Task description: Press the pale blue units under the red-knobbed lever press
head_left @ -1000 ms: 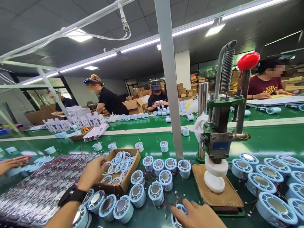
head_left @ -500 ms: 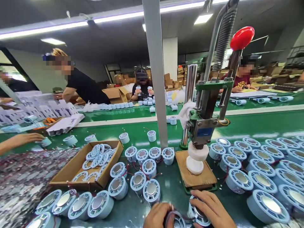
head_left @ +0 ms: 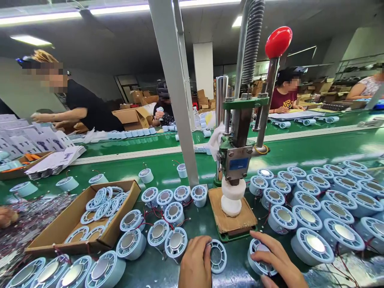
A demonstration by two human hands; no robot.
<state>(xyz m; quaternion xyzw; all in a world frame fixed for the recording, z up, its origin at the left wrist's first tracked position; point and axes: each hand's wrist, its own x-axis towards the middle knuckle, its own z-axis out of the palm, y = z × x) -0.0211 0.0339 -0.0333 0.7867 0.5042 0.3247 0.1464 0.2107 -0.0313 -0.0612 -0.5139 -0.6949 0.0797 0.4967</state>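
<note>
My left hand [head_left: 196, 262] grips the left side of a light blue ringed part [head_left: 217, 257], held tilted with its spoked face toward me. To the right, my right hand [head_left: 277, 260] has its fingers round a blue round unit [head_left: 260, 256] with a metal disc in its middle. Beyond both hands stands a hand press with a red knob [head_left: 278, 42]; its white upper pad [head_left: 233, 189] sits right above a white lower pad [head_left: 231, 206] on a brown board [head_left: 216, 208].
A cardboard box [head_left: 54, 236] of blue rings stands left. Blue round units [head_left: 312, 245] crowd the right side, and several more lie left of the press. A metal post [head_left: 177, 92] rises behind. Co-workers sit or lean across the green belt [head_left: 300, 148]; another person's hand [head_left: 7, 216] is at far left.
The view has turned right. My left hand has raised its ringed part, whose face now shows more fully. My hands are farther apart. The other person's hand at left has moved back from the belt.
</note>
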